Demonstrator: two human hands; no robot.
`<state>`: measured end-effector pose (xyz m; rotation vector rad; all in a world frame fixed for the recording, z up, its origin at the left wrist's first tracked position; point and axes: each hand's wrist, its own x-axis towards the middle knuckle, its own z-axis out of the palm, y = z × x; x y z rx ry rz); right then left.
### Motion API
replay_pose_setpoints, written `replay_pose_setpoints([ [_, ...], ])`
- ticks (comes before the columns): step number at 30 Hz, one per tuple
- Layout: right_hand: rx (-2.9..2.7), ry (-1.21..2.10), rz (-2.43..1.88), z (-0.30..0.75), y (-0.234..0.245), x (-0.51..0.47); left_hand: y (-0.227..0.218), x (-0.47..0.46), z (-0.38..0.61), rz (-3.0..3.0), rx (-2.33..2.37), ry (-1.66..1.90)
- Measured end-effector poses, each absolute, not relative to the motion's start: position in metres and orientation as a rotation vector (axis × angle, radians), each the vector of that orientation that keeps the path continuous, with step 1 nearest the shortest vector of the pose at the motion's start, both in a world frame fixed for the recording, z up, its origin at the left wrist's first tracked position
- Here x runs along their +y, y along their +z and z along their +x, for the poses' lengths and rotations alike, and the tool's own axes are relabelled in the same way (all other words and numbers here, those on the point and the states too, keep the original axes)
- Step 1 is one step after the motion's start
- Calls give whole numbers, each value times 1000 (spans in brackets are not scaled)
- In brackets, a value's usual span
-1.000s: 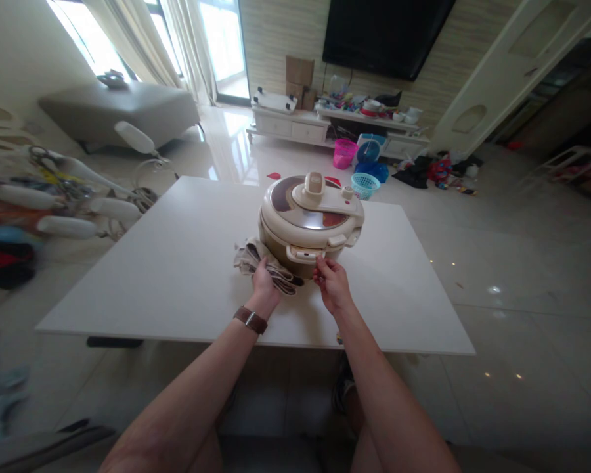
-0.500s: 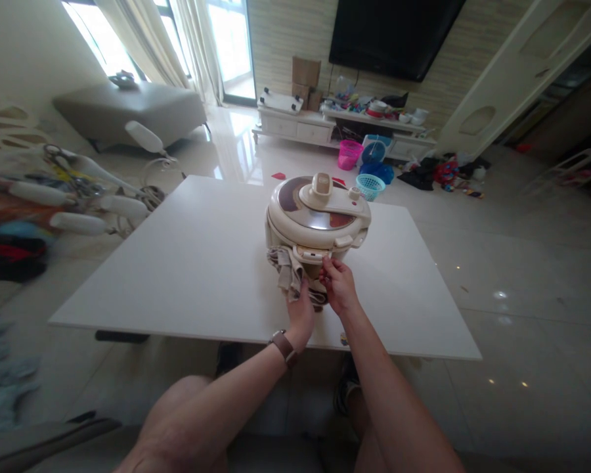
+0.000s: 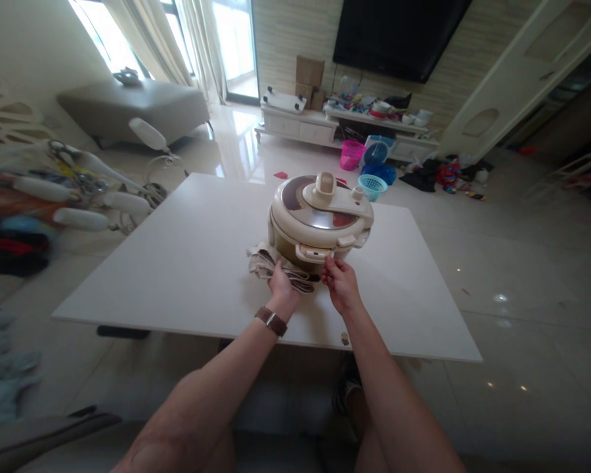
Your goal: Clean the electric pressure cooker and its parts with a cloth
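A cream electric pressure cooker (image 3: 320, 220) with a brown lid panel stands on the white table (image 3: 187, 263). My left hand (image 3: 282, 284) is closed on a crumpled beige cloth (image 3: 263, 261) pressed against the cooker's lower front left side. My right hand (image 3: 341, 284) pinches the cooker's front handle tab with thumb and fingers. A brown watch strap sits on my left wrist.
A drying rack with clothes and white pegs (image 3: 54, 197) stands left of the table. Beyond are a grey sofa (image 3: 132, 108), a TV cabinet with clutter (image 3: 345, 121), pink and blue baskets (image 3: 362, 164) on the glossy floor, and a wall TV (image 3: 398, 36).
My left hand with the cloth swept right across the cooker's front, then back to the lower left side. My right hand stayed on the front handle tab.
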<state>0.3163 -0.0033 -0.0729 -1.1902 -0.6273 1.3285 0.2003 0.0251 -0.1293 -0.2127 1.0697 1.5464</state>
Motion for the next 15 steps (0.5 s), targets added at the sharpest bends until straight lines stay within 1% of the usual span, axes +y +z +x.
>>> replay_pose_setpoints([
  [2, -658, 1328, -1205, 318, -73, -3, -119, 15, 205, -258, 1076, 1513],
  [4, -707, 1316, -1232, 321, -74, -1, -105, 5, 205, -274, 982, 1413],
  [7, -799, 1195, -1310, 326, -77, 1, -83, 3, 189, -286, 877, 1297],
  [10, -848, 1041, -1372, 329, -81, 3, -65, 9, 165, -264, 880, 1301],
  [15, -855, 1079, -1371, 329, -83, 3, -55, 12, 140, -162, 875, 1392],
])
